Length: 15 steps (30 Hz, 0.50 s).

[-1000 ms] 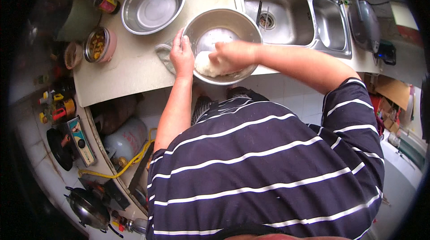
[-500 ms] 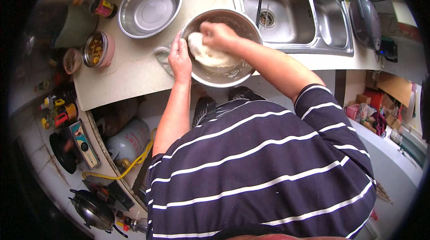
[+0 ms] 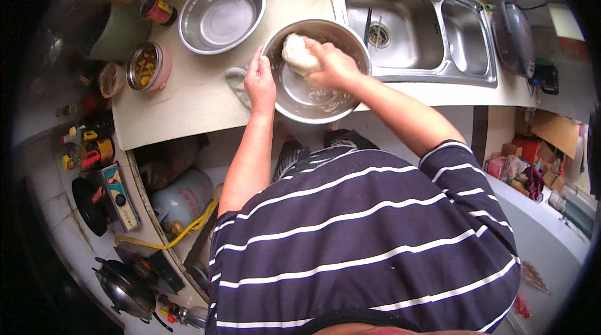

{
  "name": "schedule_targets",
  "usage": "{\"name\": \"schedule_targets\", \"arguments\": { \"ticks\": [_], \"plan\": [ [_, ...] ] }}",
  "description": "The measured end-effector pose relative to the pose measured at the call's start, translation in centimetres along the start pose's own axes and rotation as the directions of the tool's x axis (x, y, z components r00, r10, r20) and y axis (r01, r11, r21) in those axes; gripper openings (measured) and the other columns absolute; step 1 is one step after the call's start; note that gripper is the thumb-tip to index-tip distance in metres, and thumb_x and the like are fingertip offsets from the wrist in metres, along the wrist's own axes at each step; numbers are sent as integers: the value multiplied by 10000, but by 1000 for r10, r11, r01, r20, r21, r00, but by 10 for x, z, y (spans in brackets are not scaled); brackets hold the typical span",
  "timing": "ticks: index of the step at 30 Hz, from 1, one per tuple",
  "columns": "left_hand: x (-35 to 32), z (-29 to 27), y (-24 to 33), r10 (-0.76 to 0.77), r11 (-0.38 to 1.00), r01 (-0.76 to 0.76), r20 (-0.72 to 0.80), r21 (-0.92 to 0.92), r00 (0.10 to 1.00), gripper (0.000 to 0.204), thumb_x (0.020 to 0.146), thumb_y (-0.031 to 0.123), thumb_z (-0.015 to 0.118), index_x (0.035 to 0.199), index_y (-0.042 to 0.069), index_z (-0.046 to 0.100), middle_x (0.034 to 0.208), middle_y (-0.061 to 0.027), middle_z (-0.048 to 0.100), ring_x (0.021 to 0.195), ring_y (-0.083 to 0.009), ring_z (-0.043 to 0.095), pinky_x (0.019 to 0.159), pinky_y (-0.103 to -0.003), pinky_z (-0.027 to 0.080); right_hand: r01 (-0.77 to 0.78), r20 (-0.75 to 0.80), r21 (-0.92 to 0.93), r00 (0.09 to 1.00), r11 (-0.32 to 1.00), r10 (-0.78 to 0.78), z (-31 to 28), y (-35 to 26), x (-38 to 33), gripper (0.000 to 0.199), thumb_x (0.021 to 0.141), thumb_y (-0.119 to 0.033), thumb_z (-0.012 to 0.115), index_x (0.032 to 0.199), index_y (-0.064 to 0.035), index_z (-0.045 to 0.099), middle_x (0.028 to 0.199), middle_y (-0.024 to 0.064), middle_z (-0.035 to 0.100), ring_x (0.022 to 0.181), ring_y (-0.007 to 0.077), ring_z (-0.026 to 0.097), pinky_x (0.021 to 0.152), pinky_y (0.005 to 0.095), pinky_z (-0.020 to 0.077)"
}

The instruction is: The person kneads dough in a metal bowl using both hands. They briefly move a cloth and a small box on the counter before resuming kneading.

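A steel basin stands at the counter's front edge, with white smears of dough on its inner wall. My left hand grips the basin's left rim, fingers along the outside. Inside, my right hand is closed on a lump of pale dough, near the far left part of the basin. The bottom of the basin shows below the dough. A greyish cloth lies on the counter beside my left hand, partly behind it.
An empty steel bowl sits behind on the left. A double sink is at the right, with chopsticks in it. A pink pot of yellow food and a dark bottle stand at the left. A gas stove is farther left.
The dough has gone from spread across the basin to a gathered lump lifted off the bottom in my right hand. My left hand keeps its hold on the rim.
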<state>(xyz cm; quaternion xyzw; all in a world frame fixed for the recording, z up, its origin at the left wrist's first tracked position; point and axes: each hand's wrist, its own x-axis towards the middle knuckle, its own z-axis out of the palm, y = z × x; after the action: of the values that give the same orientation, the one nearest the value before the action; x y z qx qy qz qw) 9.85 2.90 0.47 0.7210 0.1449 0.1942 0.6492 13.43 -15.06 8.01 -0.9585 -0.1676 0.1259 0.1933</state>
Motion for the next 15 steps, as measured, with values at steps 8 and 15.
{"name": "schedule_targets", "arguments": {
  "ticks": [8,15],
  "plan": [
    [0,1,-3,6,1000,-6,22,-18,1000,336,1025,170,509,1320,49,615,1206,-163,688,1108,-211,644,956,-326,480,-78,32,431,997,899,71,7,31,2,752,848,-273,721,1498,-66,406,1493,205,447,1364,276,457,1105,396,398],
    [-1,-2,7,10,1000,-10,25,-1,1000,337,1025,171,508,1318,42,613,1202,-169,688,1092,-213,652,936,-333,493,293,-47,-186,951,938,-306,34,-11,29,385,833,-392,656,1157,-187,687,1198,101,604,1143,307,559,961,445,489]
  ]
}}
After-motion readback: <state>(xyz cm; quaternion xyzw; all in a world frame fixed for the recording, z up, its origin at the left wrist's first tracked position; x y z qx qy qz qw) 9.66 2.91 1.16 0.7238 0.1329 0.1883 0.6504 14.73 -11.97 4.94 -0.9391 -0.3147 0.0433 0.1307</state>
